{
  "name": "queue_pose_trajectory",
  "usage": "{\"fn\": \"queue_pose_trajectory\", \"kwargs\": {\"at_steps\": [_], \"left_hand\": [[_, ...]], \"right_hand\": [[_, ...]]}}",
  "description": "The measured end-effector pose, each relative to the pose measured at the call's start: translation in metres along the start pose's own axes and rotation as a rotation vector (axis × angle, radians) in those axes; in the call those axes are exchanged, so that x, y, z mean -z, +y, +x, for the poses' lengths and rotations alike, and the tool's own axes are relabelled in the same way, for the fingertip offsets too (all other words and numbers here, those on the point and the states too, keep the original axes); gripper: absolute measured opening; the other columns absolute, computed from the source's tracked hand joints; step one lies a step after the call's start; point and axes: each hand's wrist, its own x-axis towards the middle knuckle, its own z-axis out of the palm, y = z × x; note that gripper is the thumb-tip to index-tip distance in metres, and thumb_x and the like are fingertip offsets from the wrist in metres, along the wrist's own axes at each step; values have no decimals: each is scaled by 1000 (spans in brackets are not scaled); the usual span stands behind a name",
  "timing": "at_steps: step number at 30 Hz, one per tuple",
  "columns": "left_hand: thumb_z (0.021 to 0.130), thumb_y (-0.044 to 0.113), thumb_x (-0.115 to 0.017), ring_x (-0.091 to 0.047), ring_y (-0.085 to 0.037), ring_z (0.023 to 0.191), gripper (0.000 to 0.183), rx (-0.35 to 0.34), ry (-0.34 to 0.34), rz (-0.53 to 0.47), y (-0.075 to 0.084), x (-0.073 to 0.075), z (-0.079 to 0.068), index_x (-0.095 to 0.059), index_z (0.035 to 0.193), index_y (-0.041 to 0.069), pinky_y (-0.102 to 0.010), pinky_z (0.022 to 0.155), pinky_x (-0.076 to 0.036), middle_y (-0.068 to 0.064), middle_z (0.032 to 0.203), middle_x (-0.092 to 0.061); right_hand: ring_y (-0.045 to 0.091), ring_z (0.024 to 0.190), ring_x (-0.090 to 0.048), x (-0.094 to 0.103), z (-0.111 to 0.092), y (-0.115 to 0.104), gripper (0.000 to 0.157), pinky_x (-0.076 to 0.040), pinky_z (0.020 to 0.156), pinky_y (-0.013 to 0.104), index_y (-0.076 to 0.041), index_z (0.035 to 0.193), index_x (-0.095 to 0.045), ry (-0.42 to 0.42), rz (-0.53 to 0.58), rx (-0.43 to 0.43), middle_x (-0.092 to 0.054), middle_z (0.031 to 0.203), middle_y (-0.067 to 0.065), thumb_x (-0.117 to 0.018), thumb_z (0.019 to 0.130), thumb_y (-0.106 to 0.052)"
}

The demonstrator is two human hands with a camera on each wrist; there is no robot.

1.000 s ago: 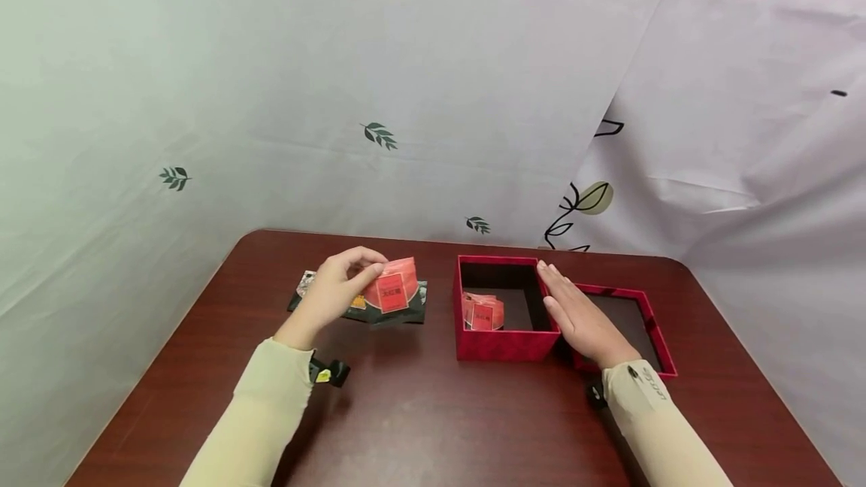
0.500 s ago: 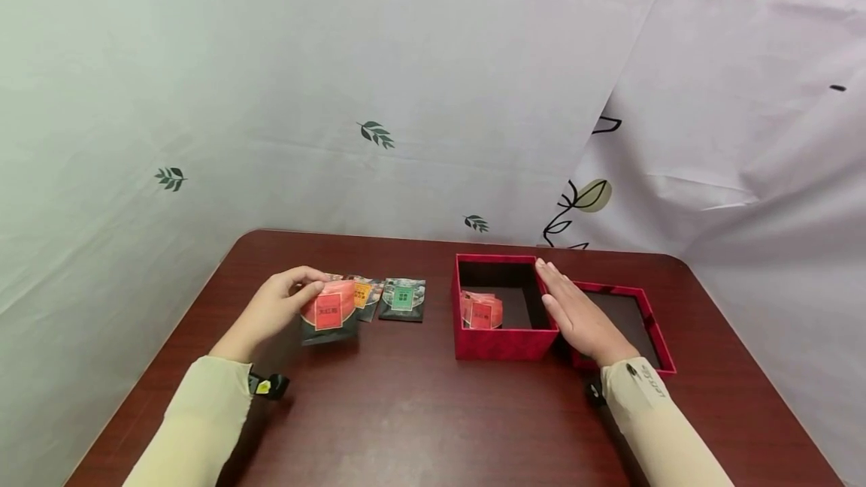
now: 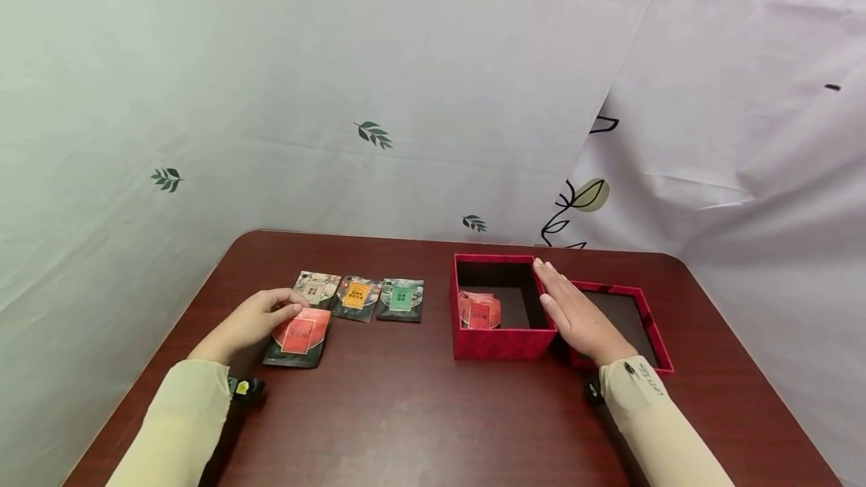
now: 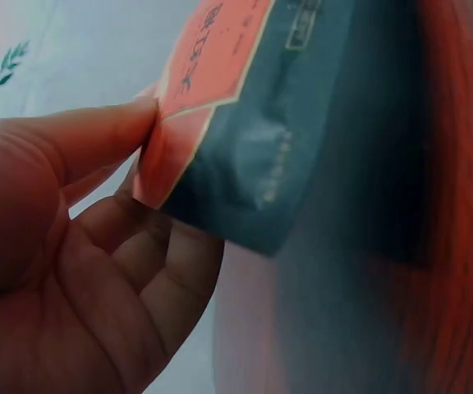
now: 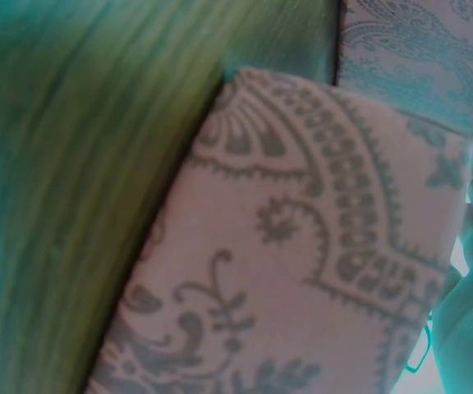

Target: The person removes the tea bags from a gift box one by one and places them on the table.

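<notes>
My left hand (image 3: 246,324) pinches the top of a red-and-black tea sachet (image 3: 298,340) by the table's left side. In the left wrist view the sachet (image 4: 245,131) stands tilted, its upper edge between thumb and fingers. Behind it lie three more sachets in a row: one with a white label (image 3: 316,288), one orange (image 3: 356,296), one green (image 3: 401,300). Straight fingers of my right hand (image 3: 575,316) rest along the right wall of an open red box (image 3: 504,346). Inside that box, red sachets (image 3: 480,312) stand at the left; how many cannot be told.
A red-rimmed lid (image 3: 651,322) with a dark inside lies right of the box, partly under the right hand. The dark wooden table (image 3: 406,412) meets a pale printed cloth (image 3: 419,96) at its far edge. Patterned box sides (image 5: 277,246) fill much of the right wrist view.
My left hand has carried the red-and-black sachet left and down toward the table, uncovering the row of three sachets. The right hand has stayed at the box.
</notes>
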Motion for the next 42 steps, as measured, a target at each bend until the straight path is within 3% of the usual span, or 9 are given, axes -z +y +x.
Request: {"fn": "queue_pose_trajectory", "kwargs": {"at_steps": [6,15,23,35,42], "left_hand": [[100,9,-61,-55,-22,87,10,-8,-5,114,-10,2,-2,-71,100,7,-42,77,-47,-9,98,-67],[96,7,-65,-55,-24,83,4,12,21,226,-17,-4,-2,-67,93,7,-43,76,-47,-7,92,-65],[93,2,-67,-61,-31,90,5,29,42,265,-12,-7,1,-67,97,5,-55,84,-50,-13,96,-67],[88,4,-74,-62,-30,88,11,29,70,322,-8,-13,1,-67,97,2,-54,83,-52,-12,92,-65],[89,6,-73,-61,-29,85,12,11,145,411,1,-14,-1,-68,100,5,-54,80,-51,-11,93,-65]], "right_hand": [[29,155,-12,1,1,-1,65,-21,120,56,-16,164,-18,1,0,10,-18,169,5,-41,108,-39],[29,155,-11,1,1,-1,65,-20,121,54,-16,164,-17,1,8,7,-18,169,5,-40,108,-40],[27,156,-10,1,1,0,64,-21,120,54,-18,164,-16,3,10,8,-18,169,5,-40,109,-40],[30,155,-12,0,1,0,65,-21,120,57,-18,164,-15,1,9,4,-18,169,4,-40,108,-41],[27,156,-10,1,-1,-1,65,-15,124,44,-17,164,-16,-2,9,3,-17,169,4,-40,108,-40]]}}
